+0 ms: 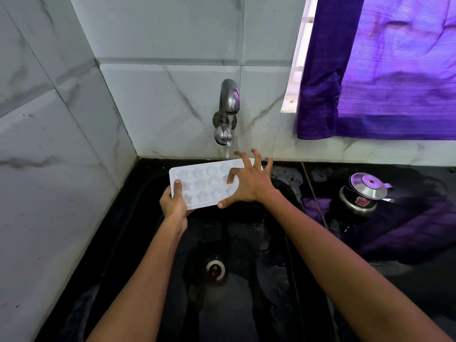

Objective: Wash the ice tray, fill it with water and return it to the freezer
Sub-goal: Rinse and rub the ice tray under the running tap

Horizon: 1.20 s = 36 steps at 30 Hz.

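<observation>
A white ice tray point(204, 183) with star-shaped moulds is held level over a black sink point(138, 218), beneath a thin stream of water point(227, 150) from a single wall-mounted steel tap point(227, 112); the left hand point(174, 202) grips its near-left corner, thumb on the top face and fingers curled underneath. The right hand point(246, 183) is spread wide over the tray's right end, holding nothing, one fingertip pressed into a mould and the other fingers splayed past the far edge. One steel kettle point(362, 193) stands on the wet black counter point(407, 243) to the right, below a purple curtain point(394, 70).
</observation>
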Each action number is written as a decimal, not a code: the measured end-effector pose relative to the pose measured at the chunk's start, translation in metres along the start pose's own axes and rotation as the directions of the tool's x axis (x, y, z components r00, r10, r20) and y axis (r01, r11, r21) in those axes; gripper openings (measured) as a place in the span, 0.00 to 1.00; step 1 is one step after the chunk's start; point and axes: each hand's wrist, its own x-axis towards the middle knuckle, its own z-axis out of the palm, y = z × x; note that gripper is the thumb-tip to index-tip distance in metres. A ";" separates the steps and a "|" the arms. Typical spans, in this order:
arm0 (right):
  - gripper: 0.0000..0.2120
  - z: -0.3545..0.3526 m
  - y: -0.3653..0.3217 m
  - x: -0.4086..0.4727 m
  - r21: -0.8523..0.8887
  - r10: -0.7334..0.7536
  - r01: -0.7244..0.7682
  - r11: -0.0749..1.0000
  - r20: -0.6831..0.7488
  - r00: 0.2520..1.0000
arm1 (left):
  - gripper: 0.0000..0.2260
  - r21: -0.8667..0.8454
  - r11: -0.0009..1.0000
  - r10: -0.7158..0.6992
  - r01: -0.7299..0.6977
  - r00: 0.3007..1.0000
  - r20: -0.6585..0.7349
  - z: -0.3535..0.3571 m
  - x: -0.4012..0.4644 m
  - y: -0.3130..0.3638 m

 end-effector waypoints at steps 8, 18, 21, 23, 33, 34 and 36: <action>0.32 0.001 -0.003 -0.007 0.049 -0.016 0.020 0.999 -0.081 0.997 | 0.15 -0.002 1.000 -0.022 0.022 1.000 -0.012 -0.003 0.003 -0.003; 0.21 0.023 -0.014 -0.015 0.036 0.018 -0.011 0.999 -0.210 0.978 | 0.07 -0.174 0.985 -0.019 -0.003 0.992 -0.122 0.008 0.001 0.002; 0.19 0.014 -0.016 -0.011 0.042 0.028 -0.019 0.999 -0.242 0.970 | 0.07 -0.173 0.985 -0.001 -0.022 0.991 -0.130 0.007 0.001 -0.001; 0.20 0.009 -0.015 -0.009 0.051 0.029 -0.018 0.999 -0.220 0.975 | 0.08 -0.167 0.986 0.003 -0.023 0.993 -0.119 0.005 0.002 -0.001; 0.23 0.004 -0.003 -0.011 -0.017 0.015 -0.018 1.000 -0.180 0.984 | 0.10 -0.119 0.993 -0.002 -0.007 0.997 -0.074 0.001 0.003 -0.007; 0.23 0.004 -0.001 -0.011 -0.014 0.008 -0.010 1.000 -0.146 0.989 | 0.10 -0.115 0.993 -0.004 -0.004 0.998 -0.070 0.001 0.003 -0.008; 0.23 0.006 0.002 -0.014 -0.025 -0.034 0.033 0.999 -0.071 0.997 | 0.11 -0.105 0.994 -0.006 0.000 0.998 -0.059 0.002 0.003 -0.008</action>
